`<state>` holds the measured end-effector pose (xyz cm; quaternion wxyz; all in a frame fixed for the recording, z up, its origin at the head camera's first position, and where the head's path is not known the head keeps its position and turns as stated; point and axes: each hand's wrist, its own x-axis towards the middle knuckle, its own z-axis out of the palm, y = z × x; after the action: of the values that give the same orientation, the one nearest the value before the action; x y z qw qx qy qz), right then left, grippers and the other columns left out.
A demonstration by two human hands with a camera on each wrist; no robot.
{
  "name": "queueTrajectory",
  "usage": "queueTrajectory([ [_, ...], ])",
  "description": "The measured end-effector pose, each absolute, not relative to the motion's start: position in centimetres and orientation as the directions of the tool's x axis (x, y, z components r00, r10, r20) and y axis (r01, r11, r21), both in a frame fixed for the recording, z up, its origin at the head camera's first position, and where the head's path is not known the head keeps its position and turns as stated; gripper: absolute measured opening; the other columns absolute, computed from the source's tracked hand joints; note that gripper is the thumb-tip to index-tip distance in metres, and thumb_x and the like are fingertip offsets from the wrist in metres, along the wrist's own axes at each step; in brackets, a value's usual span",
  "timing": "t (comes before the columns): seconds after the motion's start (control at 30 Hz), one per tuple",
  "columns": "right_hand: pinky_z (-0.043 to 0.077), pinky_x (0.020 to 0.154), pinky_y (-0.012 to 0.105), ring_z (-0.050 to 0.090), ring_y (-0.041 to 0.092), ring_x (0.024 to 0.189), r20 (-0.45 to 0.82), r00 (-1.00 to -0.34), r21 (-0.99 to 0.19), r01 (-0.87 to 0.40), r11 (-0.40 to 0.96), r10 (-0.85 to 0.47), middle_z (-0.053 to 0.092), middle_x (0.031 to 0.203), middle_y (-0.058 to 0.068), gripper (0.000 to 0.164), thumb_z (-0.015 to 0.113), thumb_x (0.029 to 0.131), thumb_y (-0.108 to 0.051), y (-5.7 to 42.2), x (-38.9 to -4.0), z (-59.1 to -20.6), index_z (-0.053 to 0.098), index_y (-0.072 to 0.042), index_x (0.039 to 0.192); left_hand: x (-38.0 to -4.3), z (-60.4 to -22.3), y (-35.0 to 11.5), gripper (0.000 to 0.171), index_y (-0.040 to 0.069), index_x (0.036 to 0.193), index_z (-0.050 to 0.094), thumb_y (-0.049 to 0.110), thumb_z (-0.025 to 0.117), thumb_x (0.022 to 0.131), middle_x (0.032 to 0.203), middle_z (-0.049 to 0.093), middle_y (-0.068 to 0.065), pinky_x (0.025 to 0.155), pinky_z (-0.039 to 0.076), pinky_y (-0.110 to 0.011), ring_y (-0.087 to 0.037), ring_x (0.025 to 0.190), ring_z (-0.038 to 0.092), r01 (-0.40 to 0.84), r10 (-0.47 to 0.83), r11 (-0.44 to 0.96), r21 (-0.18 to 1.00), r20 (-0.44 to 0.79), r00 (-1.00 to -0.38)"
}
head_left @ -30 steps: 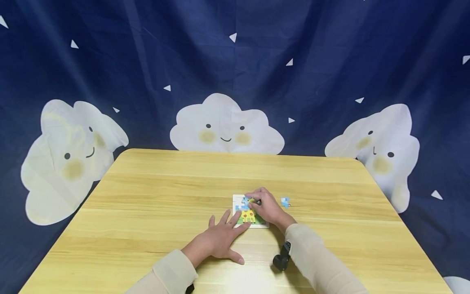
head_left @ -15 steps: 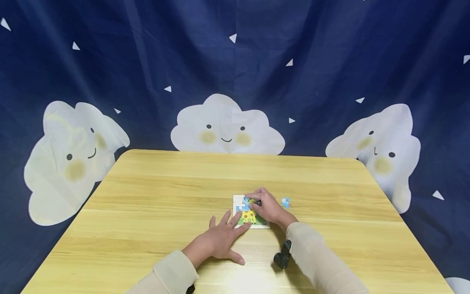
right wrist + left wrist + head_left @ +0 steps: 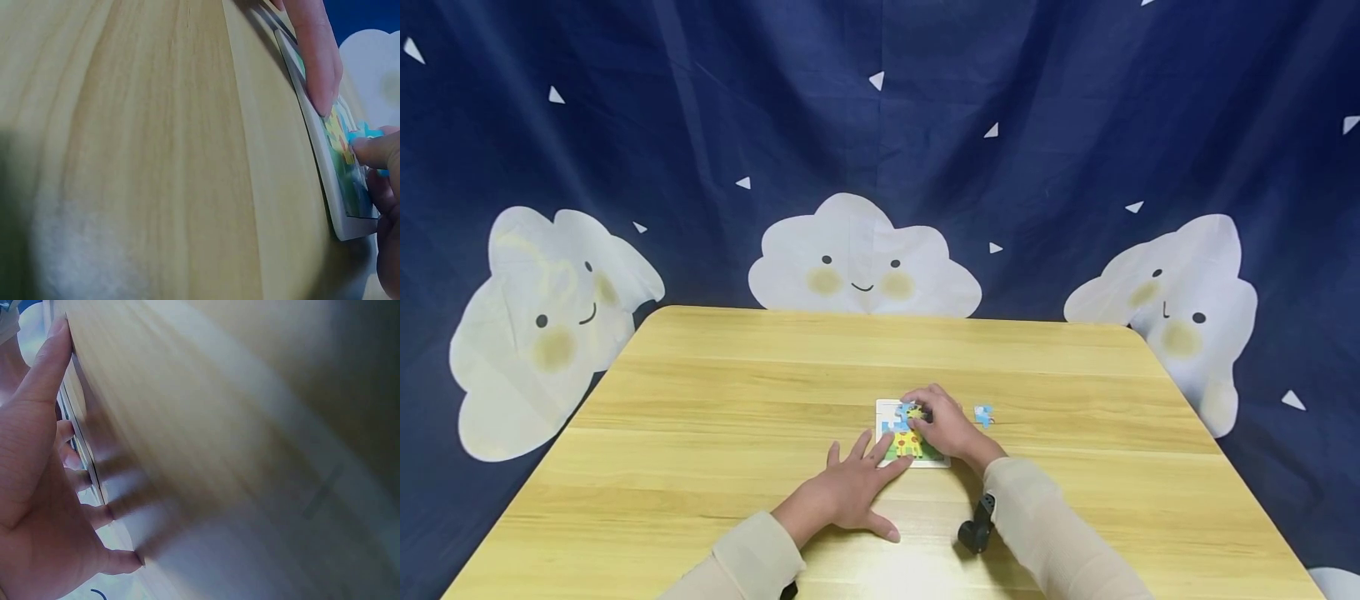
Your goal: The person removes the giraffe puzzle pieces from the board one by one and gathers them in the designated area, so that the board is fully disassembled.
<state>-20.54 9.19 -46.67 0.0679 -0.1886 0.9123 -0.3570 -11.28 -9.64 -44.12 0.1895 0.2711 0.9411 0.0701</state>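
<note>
A small white-framed jigsaw puzzle (image 3: pixel 884 409) with a yellow giraffe picture lies on the table. My right hand (image 3: pixel 950 423) reaches over its upper right part. Thumb and fingers pinch a blue puzzle piece (image 3: pixel 365 132), which is tilted up from the board in the right wrist view; in the head view the giraffe's head (image 3: pixel 915 412) shows beside the fingertips. My left hand (image 3: pixel 852 492) lies spread, its index finger and neighbour touching the puzzle's lower left. The right hand covers the board's right side.
One loose blue puzzle piece (image 3: pixel 983 415) lies on the wooden table (image 3: pixel 760 392) right of the puzzle. A black wrist device (image 3: pixel 976 527) hangs under the right sleeve. Behind the table hangs a dark blue curtain (image 3: pixel 880 142) with printed clouds.
The fingers of my right hand have shifted slightly over the board, and more of the giraffe's head shows. My left hand stays in place.
</note>
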Motion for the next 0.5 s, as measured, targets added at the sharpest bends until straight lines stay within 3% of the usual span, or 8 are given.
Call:
queueTrajectory([
  [0.2, 0.045, 0.081, 0.036, 0.051, 0.014, 0.086, 0.071, -0.924, -0.713, -0.311, 0.628, -0.377, 0.057, 0.096, 0.000, 0.027, 0.066, 0.087, -0.007, 9.3, -20.4, -46.9, 0.064, -0.016, 0.112, -11.3, -44.1, -9.7, 0.097, 0.037, 0.149, 0.023, 0.075, 0.059, 0.067, 0.159, 0.010, -0.007, 0.100, 0.020, -0.071, -0.039, 0.143, 0.012, 0.482, 0.536, 0.844, 0.236, -0.318, -0.782],
  [0.5, 0.046, 0.088, 0.042, 0.056, 0.021, 0.101, 0.082, -0.953, -0.760, -0.249, 0.601, -0.291, 0.060, 0.117, 0.008, 0.029, 0.060, 0.091, -0.007, 10.7, -20.3, -46.5, 0.061, -0.011, 0.120, -11.3, -44.1, -9.7, 0.098, 0.037, 0.149, 0.023, 0.075, 0.060, 0.067, 0.159, 0.010, -0.008, 0.100, 0.020, -0.071, -0.039, 0.143, 0.012, 0.481, 0.538, 0.842, 0.245, -0.309, -0.785],
])
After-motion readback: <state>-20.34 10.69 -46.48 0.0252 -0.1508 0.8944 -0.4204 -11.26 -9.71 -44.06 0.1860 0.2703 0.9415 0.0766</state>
